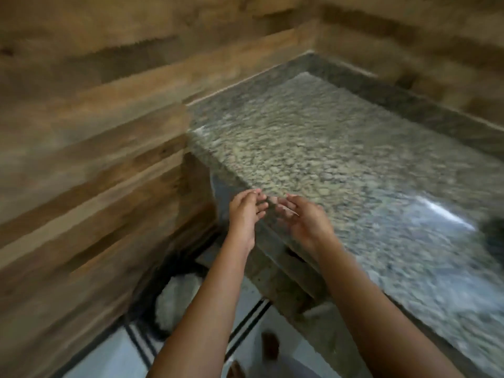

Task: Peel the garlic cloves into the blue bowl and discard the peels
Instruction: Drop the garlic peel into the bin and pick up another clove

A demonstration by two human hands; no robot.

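Note:
The view is blurred by motion. My left hand [245, 214] and my right hand [304, 222] are held close together, fingertips facing each other, at the near left corner of the speckled granite counter [341, 159]. The fingers of both hands look loosely spread, and I make out nothing gripped in them. Below the hands and to the left, on the floor, stands a dark bin [152, 296] with pale white contents [177, 301]. No garlic cloves are visible. A dark rounded shape [494, 236] is cut off at the right edge of the counter; it is too blurred to identify.
Brown wood-look walls [95, 159] enclose the counter on the left and at the back. The floor [109, 358] is pale tile with dark lines. A small brown object [270, 346] lies on the floor between my forearms.

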